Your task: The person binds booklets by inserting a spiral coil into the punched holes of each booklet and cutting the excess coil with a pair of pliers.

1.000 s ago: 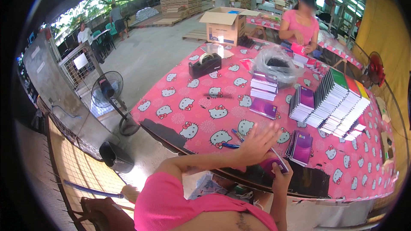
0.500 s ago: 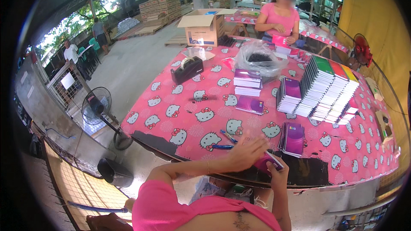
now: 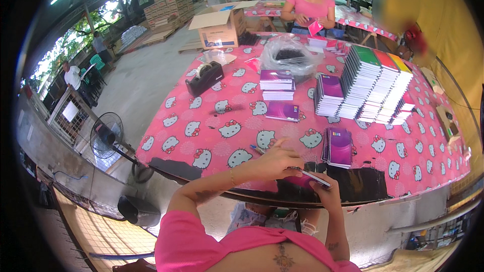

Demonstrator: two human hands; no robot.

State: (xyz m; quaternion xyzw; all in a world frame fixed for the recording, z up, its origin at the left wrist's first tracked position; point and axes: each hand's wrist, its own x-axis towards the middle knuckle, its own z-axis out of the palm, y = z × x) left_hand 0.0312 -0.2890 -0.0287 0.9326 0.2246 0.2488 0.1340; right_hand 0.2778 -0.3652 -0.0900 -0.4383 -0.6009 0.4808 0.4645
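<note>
Just over the near table edge, my right hand [image 3: 327, 190] grips a small purple notebook [image 3: 302, 181] by its right end, tilted so its white page edges show. My left hand [image 3: 280, 164] has its fingers curled at the notebook's left end, partly hiding it. Blue-handled pliers [image 3: 256, 149] lie beside the left hand, mostly covered by it. Just beyond my right hand is a short stack of purple spiral notebooks [image 3: 339, 147]. Farther off, a single purple notebook [image 3: 282, 111] lies in front of another purple stack [image 3: 277, 84].
Tall notebook stacks [image 3: 375, 85] with green, red and yellow covers stand at right. A clear bag of black coils [image 3: 291, 59], a tape dispenser [image 3: 205, 78], a loose coil [image 3: 228, 109] and a carton [image 3: 217, 31] sit farther back. Opposite, a person in pink handles a pink notebook.
My left hand has shifted slightly left and its fingers have turned at the notebook's end. The notebook is now tilted more edge-on. The view has shifted; the co-worker has raised a pink notebook.
</note>
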